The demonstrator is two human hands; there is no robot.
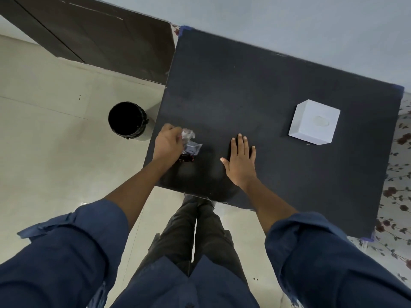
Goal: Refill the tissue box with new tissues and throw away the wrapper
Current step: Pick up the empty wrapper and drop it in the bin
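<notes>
A white cube-shaped tissue box (314, 122) stands upright at the right side of the black table (244, 90), its oval top opening showing. My left hand (168, 143) is closed on a crumpled clear plastic wrapper (190, 144) with a dark red-marked end, near the table's left edge. My right hand (241, 162) rests flat on the table with fingers spread, holding nothing, well left of the box.
A round bin with a black liner (127, 121) stands on the pale tiled floor just left of the table. A dark wooden door (100, 38) is behind it. A floral cloth (398, 174) shows along the table's right edge.
</notes>
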